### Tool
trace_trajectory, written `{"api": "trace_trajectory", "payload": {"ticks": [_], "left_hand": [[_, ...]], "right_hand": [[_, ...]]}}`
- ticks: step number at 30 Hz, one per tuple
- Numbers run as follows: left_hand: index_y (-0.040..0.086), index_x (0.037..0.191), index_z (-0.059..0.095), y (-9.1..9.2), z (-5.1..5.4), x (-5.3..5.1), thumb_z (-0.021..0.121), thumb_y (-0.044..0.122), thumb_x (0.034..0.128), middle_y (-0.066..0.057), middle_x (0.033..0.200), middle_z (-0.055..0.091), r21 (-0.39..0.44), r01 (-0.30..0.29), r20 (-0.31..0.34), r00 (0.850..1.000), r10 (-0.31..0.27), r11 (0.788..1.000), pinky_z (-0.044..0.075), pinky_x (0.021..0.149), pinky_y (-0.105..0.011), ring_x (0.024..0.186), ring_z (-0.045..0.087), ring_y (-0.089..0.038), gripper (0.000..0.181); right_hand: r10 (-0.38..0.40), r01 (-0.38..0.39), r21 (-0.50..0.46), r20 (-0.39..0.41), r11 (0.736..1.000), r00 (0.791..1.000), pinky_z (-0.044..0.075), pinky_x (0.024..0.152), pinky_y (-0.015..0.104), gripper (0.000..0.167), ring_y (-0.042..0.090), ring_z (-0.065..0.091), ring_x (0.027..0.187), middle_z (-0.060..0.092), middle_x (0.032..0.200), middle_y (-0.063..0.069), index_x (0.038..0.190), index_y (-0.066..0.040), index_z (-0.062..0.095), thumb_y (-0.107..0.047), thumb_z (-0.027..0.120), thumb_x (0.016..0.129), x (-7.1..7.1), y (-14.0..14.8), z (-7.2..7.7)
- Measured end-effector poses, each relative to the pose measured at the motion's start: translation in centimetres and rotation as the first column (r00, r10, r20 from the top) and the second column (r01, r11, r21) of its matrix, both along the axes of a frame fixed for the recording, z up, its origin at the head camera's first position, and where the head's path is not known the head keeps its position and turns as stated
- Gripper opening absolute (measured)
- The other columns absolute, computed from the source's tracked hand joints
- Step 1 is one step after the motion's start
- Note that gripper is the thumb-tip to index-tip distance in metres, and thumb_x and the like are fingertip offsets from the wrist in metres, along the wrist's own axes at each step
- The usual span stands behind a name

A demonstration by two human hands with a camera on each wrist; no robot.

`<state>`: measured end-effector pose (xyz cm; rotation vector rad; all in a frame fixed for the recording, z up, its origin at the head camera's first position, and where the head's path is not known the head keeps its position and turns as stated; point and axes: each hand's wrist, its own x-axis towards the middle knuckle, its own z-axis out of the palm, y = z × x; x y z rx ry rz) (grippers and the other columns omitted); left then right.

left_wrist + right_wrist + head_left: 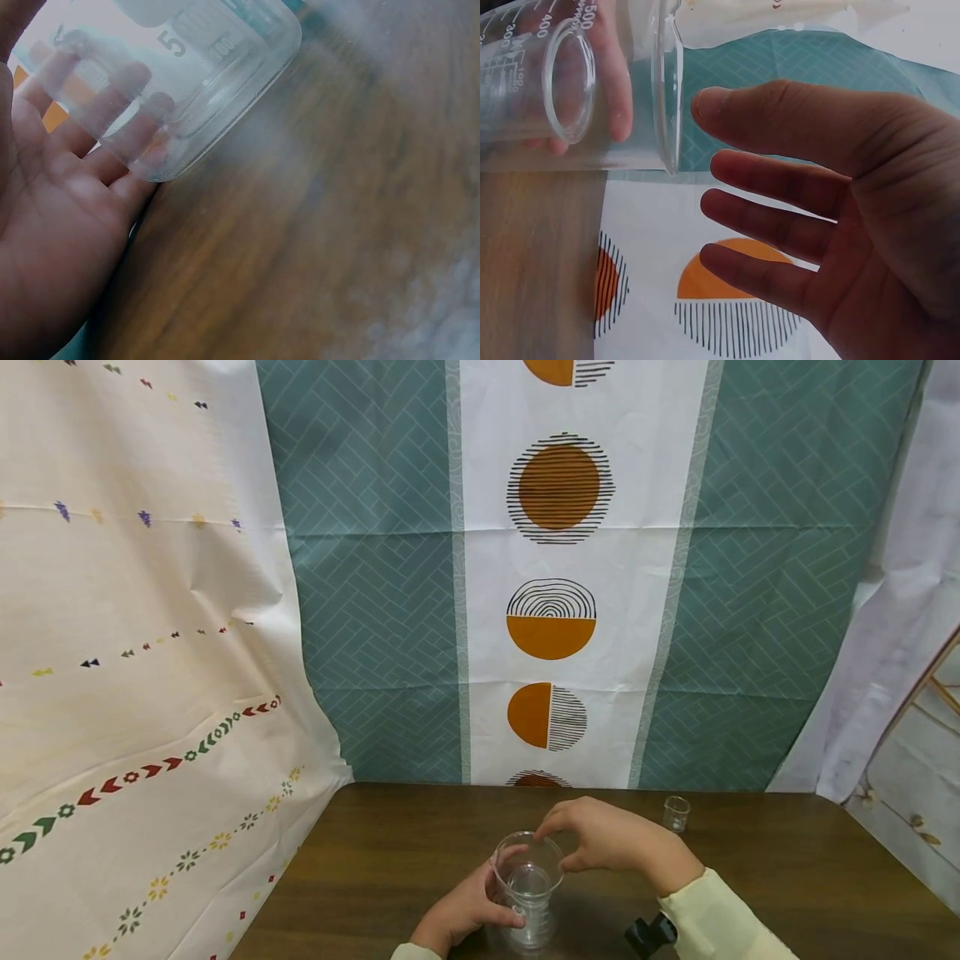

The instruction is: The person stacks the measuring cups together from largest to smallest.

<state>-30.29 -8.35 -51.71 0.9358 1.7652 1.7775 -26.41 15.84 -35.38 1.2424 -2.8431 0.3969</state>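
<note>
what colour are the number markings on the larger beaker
White markings; best seen in the right wrist view.

The head camera is looking forward and down from above the left hand (474,903) and right hand (611,839). The left wrist camera and sideways-turned right wrist camera (651,935) are facing their hands closely; all three are sharing the large beaker (546,902) between the hands.

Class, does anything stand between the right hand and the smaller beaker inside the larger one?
Nothing visible blocks the way through the open mouth: the right hand hovers by the rim of the larger beaker, and the smaller beaker sits inside. From the side, the larger beaker's wall intervenes.
</note>
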Motion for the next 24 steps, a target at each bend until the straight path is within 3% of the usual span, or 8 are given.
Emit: {"api": "trace_trajectory", "payload": {"ticks": [24], "left_hand": [[0.027, 0.146, 0.035, 0.1, -0.2, -0.2, 0.082, 0.008, 0.0747, -0.005, 0.141, 0.046, -0.013, -0.017, -0.034, 0.999, 0.016, 1.000, 0.043, 0.100, -0.022, 0.122, 0.053, -0.019, 0.088]], "right_hand": [[-0.091, 0.091, -0.028, -0.017, 0.995, 0.996, 0.050, 0.094, 0.036, 0.038, 0.011, 0.060, 0.109, 0.065, 0.116, -0.012, 0.116, -0.023, 0.068, -0.022, 0.078, 0.079, -0.3, 3.4, 0.2]]}}
